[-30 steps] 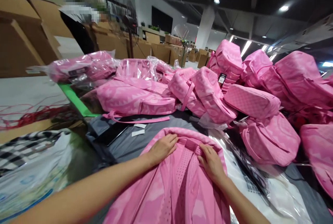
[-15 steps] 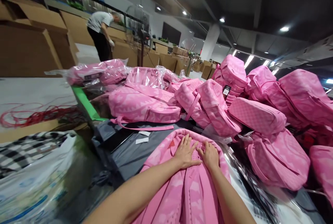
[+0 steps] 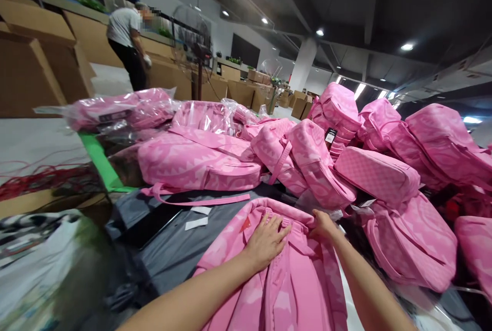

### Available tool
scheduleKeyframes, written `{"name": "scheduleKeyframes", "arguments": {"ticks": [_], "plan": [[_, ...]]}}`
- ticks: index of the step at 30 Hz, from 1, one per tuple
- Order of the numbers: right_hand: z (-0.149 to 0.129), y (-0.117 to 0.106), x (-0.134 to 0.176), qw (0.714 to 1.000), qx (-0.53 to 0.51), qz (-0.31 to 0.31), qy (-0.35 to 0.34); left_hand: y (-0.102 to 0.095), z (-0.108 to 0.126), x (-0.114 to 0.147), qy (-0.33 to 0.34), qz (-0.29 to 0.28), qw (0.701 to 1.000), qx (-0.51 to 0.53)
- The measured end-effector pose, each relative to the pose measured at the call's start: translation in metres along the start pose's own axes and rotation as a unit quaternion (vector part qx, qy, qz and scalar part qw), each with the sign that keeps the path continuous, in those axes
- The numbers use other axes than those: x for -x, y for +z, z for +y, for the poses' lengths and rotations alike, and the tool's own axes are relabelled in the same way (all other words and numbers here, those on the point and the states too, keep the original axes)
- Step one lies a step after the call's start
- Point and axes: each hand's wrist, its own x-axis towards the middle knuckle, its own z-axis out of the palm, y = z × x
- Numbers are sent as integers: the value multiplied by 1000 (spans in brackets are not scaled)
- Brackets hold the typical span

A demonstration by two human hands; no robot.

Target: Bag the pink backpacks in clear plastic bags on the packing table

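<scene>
A pink patterned backpack (image 3: 269, 290) lies flat in front of me on a grey sheet (image 3: 180, 249), back panel up. My left hand (image 3: 266, 241) rests flat on its upper part, fingers spread. My right hand (image 3: 322, 225) curls over the bag's top right edge and grips it there. Both forearms stretch across the bag.
Many pink backpacks (image 3: 200, 164) are piled behind and to the right (image 3: 411, 239), some in clear plastic (image 3: 115, 108). Two white labels (image 3: 196, 223) lie on the sheet. Cardboard boxes (image 3: 31, 64) stand at the left, a person (image 3: 125, 39) among them. Red cord (image 3: 42, 177) lies left.
My right hand slid from the middle of the bag to its top right edge and closed on it. My left hand stayed flat. The view shifted slightly.
</scene>
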Motion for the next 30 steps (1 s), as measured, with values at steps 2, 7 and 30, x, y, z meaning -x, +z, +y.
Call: {"name": "scheduleKeyframes", "arguments": {"ticks": [2,7,30], "plan": [[0,6,-8,1000,8,-1,6,2,-7,-12,-13,10,1000,26],[-5,-6,-5,998,40,1,-48,-3,-10,-17,-53,18,997,48],[-153,47,192,995,-50,-5,-90,-88,6,8,35,-96,972,211]]}}
